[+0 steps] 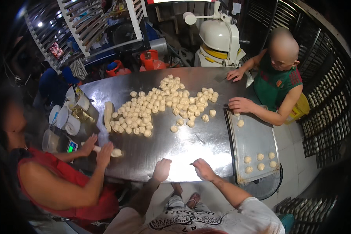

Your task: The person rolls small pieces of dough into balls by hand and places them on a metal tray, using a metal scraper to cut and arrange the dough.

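At the near edge of the steel table [206, 136], my left hand [162, 169] rests with its fingers curled in. My right hand [202, 169] is a short way to the right, its fingers drawn together and pointing inward. A small dark spot shows at its fingertips, too small to name. Bright glare lies between the two hands and hides whatever may be there. Beyond them, a large heap of round, pale dough balls [154, 105] spreads over the middle of the table, and a few loose dough balls [174, 128] lie at its near side.
At left, a person in red presses a dough roll [116, 153] beside containers [72, 125] and a scale [71, 147]. At right, a person in green reaches over a metal tray [253, 136] bearing several shaped dough pieces [260, 156]. A thick dough strip [108, 116] borders the heap.
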Demonstrator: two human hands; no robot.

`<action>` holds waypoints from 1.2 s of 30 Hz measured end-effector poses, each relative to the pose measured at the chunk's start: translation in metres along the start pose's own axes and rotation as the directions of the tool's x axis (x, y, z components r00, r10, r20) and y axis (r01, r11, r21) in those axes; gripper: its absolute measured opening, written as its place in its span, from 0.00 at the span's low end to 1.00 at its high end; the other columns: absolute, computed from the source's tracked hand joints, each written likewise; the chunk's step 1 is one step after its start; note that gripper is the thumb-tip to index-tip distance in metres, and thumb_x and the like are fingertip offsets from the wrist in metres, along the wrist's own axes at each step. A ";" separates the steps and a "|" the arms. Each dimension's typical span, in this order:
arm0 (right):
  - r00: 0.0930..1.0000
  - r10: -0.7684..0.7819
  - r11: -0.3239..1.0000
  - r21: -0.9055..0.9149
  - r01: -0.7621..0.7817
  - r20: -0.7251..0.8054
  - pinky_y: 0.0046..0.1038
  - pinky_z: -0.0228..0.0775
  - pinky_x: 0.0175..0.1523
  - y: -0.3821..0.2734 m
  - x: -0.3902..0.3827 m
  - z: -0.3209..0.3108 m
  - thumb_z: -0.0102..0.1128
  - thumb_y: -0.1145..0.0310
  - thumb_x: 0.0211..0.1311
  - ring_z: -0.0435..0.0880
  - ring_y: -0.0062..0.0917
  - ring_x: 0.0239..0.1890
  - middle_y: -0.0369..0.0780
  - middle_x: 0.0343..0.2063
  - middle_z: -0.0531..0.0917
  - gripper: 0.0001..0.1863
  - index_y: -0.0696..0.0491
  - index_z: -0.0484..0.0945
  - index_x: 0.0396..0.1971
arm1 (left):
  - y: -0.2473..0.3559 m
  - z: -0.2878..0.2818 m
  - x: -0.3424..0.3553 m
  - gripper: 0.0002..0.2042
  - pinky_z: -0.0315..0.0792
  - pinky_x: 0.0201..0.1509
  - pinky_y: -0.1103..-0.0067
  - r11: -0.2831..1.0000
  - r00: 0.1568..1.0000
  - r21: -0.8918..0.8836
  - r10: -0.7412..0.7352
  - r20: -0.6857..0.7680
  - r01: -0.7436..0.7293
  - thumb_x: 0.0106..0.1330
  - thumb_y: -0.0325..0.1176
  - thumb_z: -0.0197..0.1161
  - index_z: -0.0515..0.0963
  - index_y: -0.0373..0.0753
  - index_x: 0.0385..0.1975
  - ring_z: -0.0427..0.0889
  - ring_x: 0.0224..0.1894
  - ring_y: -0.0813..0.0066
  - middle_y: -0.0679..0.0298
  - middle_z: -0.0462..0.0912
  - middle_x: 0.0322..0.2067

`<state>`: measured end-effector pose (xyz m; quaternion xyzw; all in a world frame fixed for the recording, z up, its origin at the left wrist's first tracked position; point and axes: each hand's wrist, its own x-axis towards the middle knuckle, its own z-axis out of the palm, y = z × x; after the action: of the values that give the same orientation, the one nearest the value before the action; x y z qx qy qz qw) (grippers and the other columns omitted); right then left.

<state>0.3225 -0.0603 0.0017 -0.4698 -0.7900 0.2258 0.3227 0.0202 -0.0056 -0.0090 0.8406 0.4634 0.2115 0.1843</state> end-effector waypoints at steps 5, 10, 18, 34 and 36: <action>0.996 -0.078 0.975 -0.214 0.066 -0.051 0.42 0.78 0.57 0.014 0.063 -0.013 0.63 0.78 0.64 0.84 0.42 0.50 0.44 0.45 0.83 0.15 0.48 0.87 0.48 | 0.022 -0.014 0.068 0.12 0.76 0.60 0.56 0.989 0.988 0.132 0.082 -0.130 -0.065 0.69 0.21 0.57 0.80 0.35 0.49 0.82 0.52 0.44 0.49 0.82 0.50; 0.969 0.105 0.994 0.004 -0.107 -0.222 0.40 0.80 0.56 -0.012 0.033 0.024 0.62 0.81 0.65 0.84 0.43 0.50 0.46 0.47 0.82 0.16 0.50 0.85 0.51 | -0.008 0.018 0.005 0.12 0.76 0.60 0.58 0.993 0.993 -0.074 -0.097 -0.070 0.092 0.67 0.21 0.59 0.81 0.40 0.47 0.83 0.51 0.46 0.53 0.81 0.53; 0.975 -0.035 0.989 -0.145 0.003 -0.217 0.38 0.82 0.55 -0.005 0.085 0.011 0.67 0.73 0.65 0.86 0.43 0.49 0.43 0.46 0.84 0.15 0.43 0.86 0.50 | 0.023 -0.013 0.073 0.12 0.76 0.57 0.61 0.988 0.974 0.150 0.076 -0.214 -0.044 0.66 0.20 0.59 0.82 0.40 0.46 0.84 0.52 0.53 0.57 0.82 0.51; 0.998 0.035 0.994 0.105 -0.030 -0.053 0.41 0.77 0.55 -0.008 0.006 0.013 0.57 0.86 0.60 0.82 0.45 0.48 0.48 0.41 0.80 0.18 0.54 0.82 0.48 | -0.011 0.003 -0.001 0.09 0.77 0.57 0.63 0.989 0.991 -0.146 -0.048 -0.123 0.030 0.61 0.20 0.61 0.83 0.42 0.37 0.84 0.46 0.56 0.60 0.84 0.44; 0.999 -0.039 0.999 0.037 0.038 0.032 0.41 0.77 0.57 0.011 0.000 -0.009 0.60 0.83 0.61 0.83 0.44 0.51 0.46 0.44 0.81 0.18 0.51 0.84 0.49 | -0.032 -0.004 -0.007 0.09 0.76 0.57 0.62 0.884 0.956 -0.367 -0.286 0.070 0.291 0.60 0.20 0.61 0.83 0.42 0.36 0.84 0.46 0.56 0.59 0.84 0.44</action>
<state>0.3358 -0.0543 0.0008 -0.4448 -0.7998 0.2417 0.3226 -0.0078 0.0053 -0.0227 0.7134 0.5331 0.2599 0.3732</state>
